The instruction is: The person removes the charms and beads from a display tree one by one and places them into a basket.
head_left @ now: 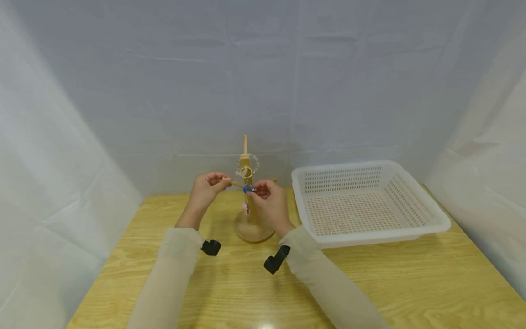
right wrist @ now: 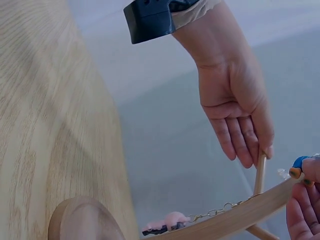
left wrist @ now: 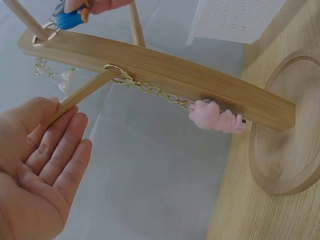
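Observation:
A wooden stand (left wrist: 165, 65) with pegs and a round base (head_left: 252, 234) stands between the hands. My left hand (head_left: 205, 191) pinches the end of a peg (left wrist: 85, 94) between thumb and index finger, its other fingers extended. A pink figure keychain (left wrist: 204, 115) hangs by its gold chain and clasp from that peg. Higher up, my right hand (head_left: 272, 201) pinches a small blue figure keychain (left wrist: 71, 19) beside the post. A metal ring (left wrist: 42, 37) circles the front peg near this figure. A beaded bracelet (head_left: 255, 161) hangs near the stand's top.
To the right on the wooden table (head_left: 230, 283) stands a white perforated basket (head_left: 371, 239) with small pale pink items (head_left: 334, 226) inside near its front left corner. White sheeting (head_left: 263, 82) hangs behind and at both sides.

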The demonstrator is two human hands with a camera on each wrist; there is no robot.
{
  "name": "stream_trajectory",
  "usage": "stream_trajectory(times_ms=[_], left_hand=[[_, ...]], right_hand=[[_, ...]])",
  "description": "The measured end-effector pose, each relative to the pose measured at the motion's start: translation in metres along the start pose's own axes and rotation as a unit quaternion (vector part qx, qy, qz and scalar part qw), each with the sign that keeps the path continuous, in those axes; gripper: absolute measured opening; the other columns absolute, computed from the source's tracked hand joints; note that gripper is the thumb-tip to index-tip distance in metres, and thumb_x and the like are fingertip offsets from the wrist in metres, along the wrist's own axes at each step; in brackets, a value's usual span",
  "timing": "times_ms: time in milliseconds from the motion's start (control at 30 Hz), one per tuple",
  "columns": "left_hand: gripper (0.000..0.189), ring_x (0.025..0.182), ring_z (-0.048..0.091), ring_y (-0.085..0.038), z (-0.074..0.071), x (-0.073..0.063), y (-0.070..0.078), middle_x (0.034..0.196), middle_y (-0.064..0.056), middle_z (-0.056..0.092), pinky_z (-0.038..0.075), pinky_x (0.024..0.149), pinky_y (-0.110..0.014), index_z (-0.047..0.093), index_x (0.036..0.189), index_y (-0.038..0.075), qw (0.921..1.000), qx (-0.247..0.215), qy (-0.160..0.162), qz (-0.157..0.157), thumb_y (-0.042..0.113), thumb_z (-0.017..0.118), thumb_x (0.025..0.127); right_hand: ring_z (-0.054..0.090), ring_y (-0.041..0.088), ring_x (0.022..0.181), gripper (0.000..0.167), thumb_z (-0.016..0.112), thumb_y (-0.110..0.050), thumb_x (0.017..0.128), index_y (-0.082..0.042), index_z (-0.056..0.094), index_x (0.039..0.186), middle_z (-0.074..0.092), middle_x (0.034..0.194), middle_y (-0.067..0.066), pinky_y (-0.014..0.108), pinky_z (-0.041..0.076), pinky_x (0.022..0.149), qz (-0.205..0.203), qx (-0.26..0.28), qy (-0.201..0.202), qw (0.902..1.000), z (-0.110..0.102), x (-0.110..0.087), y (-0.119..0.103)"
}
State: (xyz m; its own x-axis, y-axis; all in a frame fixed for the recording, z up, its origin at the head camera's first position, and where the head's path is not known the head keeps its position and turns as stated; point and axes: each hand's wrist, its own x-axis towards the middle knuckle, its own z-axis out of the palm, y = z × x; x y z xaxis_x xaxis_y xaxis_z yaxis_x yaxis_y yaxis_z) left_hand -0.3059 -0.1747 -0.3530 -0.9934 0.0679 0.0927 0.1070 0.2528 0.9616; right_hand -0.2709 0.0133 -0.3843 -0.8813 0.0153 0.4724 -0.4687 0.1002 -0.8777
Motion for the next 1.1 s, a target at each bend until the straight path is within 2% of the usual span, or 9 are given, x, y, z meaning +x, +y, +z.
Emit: stream_trajectory(times_ms=[67,233,300,433,567,700,800,967,1100], left_hand=[[0.027,0.086,0.062,-0.011,0.001,-0.006,0.008,0.089,-0.004,0.07,0.046,0.094,-0.04,0.062,0.109,-0.008,1.0,0.0,0.001,-0.002,0.013,0.062,0.092],[0.028,0.087,0.062,-0.01,0.0,-0.001,0.0,0.089,-0.002,0.07,0.045,0.097,-0.042,0.062,0.11,-0.007,1.0,-0.002,0.001,-0.006,0.015,0.062,0.092],[0.03,0.088,0.063,-0.012,0.0,0.005,-0.008,0.09,-0.002,0.07,0.044,0.097,-0.043,0.063,0.11,-0.005,1.0,-0.004,0.001,-0.003,0.018,0.064,0.092],[0.032,0.09,0.064,-0.015,0.0,0.005,-0.01,0.087,0.001,0.07,0.046,0.095,-0.04,0.063,0.109,-0.006,0.9999,-0.005,0.001,0.009,0.021,0.065,0.091],[0.032,0.089,0.065,-0.015,0.0,0.006,-0.011,0.083,0.006,0.069,0.049,0.091,-0.033,0.063,0.109,-0.006,0.9999,-0.001,0.003,0.014,0.02,0.065,0.091],[0.031,0.091,0.065,-0.018,0.0,0.006,-0.011,0.083,0.007,0.068,0.048,0.093,-0.038,0.063,0.109,-0.006,0.9999,-0.006,0.003,0.015,0.019,0.064,0.091],[0.031,0.089,0.065,-0.016,0.0,0.006,-0.011,0.083,0.005,0.069,0.049,0.092,-0.038,0.063,0.109,-0.006,0.9999,-0.006,0.005,0.015,0.019,0.065,0.091],[0.032,0.086,0.065,-0.011,0.0,0.006,-0.011,0.085,0.004,0.069,0.05,0.086,-0.028,0.063,0.109,-0.006,0.9999,0.003,0.005,0.014,0.021,0.065,0.091],[0.033,0.086,0.064,-0.01,0.0,0.006,-0.011,0.087,0.002,0.069,0.05,0.087,-0.028,0.063,0.11,-0.005,0.9999,0.001,0.004,0.012,0.022,0.064,0.091]], right_hand=[[0.065,0.032,0.08,0.019,0.072,-0.001,0.081,0.009,0.063,0.094,0.067,0.089,0.023,0.032,0.055,0.071,0.002,0.004,-0.006,1.0,-0.002,-0.003,-0.011],[0.063,0.038,0.081,0.018,0.069,0.005,0.081,0.014,0.061,0.094,0.065,0.09,0.027,0.036,0.054,0.073,0.009,0.012,-0.017,0.9997,-0.007,-0.008,-0.041],[0.063,0.037,0.081,0.018,0.069,0.005,0.081,0.013,0.061,0.094,0.065,0.09,0.027,0.032,0.054,0.072,0.007,0.016,-0.018,0.9997,-0.008,-0.009,-0.043],[0.064,0.032,0.079,0.018,0.07,0.004,0.081,0.012,0.061,0.094,0.065,0.09,0.026,0.027,0.054,0.071,0.007,0.02,-0.019,0.9996,-0.009,-0.009,-0.046],[0.064,0.03,0.079,0.018,0.07,0.004,0.081,0.012,0.061,0.094,0.065,0.09,0.025,0.028,0.054,0.072,0.007,0.025,-0.023,0.9994,-0.009,-0.01,-0.05],[0.064,0.033,0.082,0.019,0.07,0.005,0.081,0.013,0.061,0.095,0.065,0.092,0.026,0.03,0.054,0.074,0.009,0.033,-0.029,0.999,-0.01,-0.01,-0.052],[0.063,0.035,0.083,0.019,0.069,0.005,0.082,0.014,0.06,0.096,0.064,0.093,0.027,0.027,0.053,0.074,0.012,0.039,-0.031,0.9987,-0.011,-0.011,-0.054],[0.063,0.033,0.082,0.019,0.069,0.005,0.082,0.013,0.06,0.096,0.065,0.093,0.026,0.02,0.052,0.072,0.006,0.046,-0.028,0.9985,-0.012,-0.012,-0.058],[0.064,0.031,0.081,0.018,0.069,0.005,0.082,0.012,0.06,0.096,0.065,0.092,0.026,0.018,0.051,0.07,-0.005,0.048,-0.029,0.9984,-0.014,-0.012,-0.06]])
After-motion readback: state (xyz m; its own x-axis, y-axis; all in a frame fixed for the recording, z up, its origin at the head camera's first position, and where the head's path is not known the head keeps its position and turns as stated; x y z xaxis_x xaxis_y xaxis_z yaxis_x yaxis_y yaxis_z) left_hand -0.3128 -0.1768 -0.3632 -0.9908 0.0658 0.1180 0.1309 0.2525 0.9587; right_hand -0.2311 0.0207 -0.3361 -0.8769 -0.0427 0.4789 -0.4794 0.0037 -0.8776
